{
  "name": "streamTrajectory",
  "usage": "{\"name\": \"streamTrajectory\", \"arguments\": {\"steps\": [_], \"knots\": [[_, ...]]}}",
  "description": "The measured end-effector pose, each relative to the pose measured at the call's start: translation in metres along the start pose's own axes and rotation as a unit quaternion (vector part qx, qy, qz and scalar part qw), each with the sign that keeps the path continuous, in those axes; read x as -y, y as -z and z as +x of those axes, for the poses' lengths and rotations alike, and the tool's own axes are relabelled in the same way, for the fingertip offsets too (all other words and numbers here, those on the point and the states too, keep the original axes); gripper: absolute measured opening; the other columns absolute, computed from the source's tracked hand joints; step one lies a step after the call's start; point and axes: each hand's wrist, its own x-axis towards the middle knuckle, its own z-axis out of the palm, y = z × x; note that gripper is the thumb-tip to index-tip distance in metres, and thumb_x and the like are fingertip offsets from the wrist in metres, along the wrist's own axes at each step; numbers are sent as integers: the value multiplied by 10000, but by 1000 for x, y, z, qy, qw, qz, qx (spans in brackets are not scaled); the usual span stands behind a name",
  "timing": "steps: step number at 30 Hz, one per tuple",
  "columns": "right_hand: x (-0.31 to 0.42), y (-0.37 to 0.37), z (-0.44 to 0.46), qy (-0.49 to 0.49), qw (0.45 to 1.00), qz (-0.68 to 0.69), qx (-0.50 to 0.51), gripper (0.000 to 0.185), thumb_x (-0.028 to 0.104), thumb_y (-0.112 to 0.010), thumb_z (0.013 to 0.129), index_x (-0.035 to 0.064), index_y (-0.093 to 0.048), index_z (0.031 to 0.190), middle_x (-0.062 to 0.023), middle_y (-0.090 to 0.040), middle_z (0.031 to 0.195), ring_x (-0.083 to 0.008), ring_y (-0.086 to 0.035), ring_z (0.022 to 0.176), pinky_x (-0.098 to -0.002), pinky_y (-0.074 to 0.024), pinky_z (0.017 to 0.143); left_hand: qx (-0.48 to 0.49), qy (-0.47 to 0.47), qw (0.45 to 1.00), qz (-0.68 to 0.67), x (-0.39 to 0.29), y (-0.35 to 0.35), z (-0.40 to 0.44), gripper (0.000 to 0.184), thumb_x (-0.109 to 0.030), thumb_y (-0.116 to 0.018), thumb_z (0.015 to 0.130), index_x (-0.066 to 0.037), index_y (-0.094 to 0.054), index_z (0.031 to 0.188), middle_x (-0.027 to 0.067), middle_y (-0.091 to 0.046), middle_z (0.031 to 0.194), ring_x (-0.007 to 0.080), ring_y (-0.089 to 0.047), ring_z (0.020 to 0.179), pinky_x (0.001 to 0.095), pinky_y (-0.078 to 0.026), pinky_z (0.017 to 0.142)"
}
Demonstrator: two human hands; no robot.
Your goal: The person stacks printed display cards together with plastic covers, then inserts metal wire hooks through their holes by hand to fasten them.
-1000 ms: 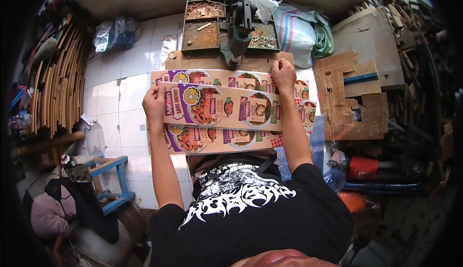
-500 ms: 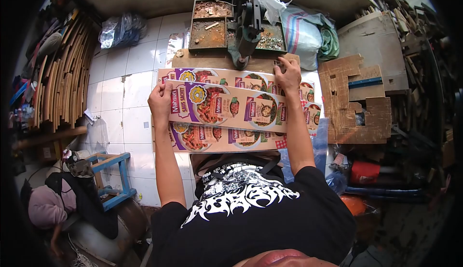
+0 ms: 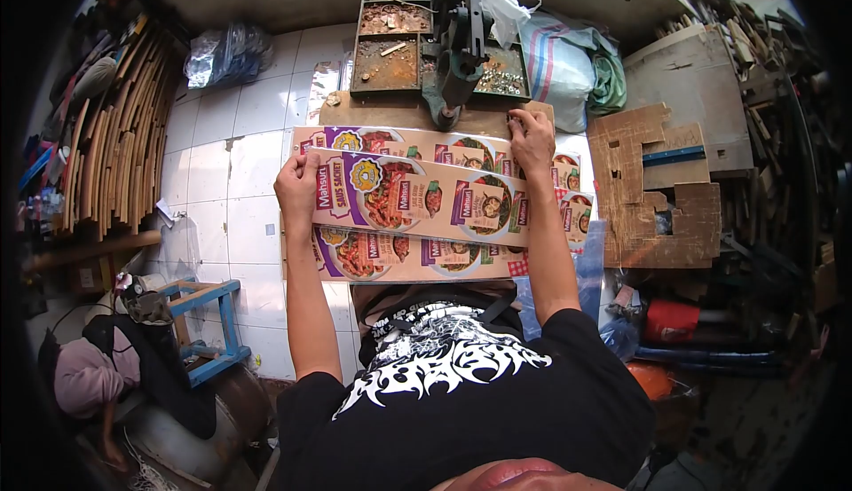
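My left hand [image 3: 297,188] is closed on the left end of a long printed panel [image 3: 448,198] with food pictures and "Mahsuri" lettering. This panel lies slightly askew over similar printed panels, one nearer my body [image 3: 417,259] and one farther away [image 3: 417,139]. My right hand [image 3: 532,143] rests at the far right, over the panels' far edge and the brown board [image 3: 368,117]. Its fingers are pinched together around something too small to make out. Just left of my right fingers stands the dark metal hand press [image 3: 448,105], its foot at the board.
Behind the press, a divided metal tray [image 3: 383,65] holds small metal parts. A woven sack [image 3: 557,61] sits to its right. Cut wooden boards [image 3: 626,198] lie right, and stacked thin boards [image 3: 115,145] stand left. Another person [image 3: 98,371] is at lower left beside a blue frame [image 3: 226,322].
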Motion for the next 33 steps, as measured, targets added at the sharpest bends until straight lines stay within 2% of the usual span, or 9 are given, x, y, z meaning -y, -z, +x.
{"name": "streamTrajectory", "arguments": {"steps": [14, 33], "knots": [[-1, 0, 1, -16, 1000, 13, 6, 154, 184, -674, 853, 155, -742, 988, -97, -637, 955, -286, -604, 934, -372, -472, 829, 2, -4, 1000, 4, -7, 1, -3, 287, -258, -669, 934, 24, -677, 879, 58, -685, 671, 61, -580, 587, 240, -453, 544], [-7, -4, 2, -2, 1000, 29, -9, 125, 162, -696, 839, 125, -754, 945, -75, -640, 890, -230, -628, 793, -350, -489, 741, -5, 2, 1000, 13, -5, 0, -3, 300, -270, -671, 928, 26, -680, 882, 64, -684, 670, 71, -589, 587, 251, -458, 543]]}}
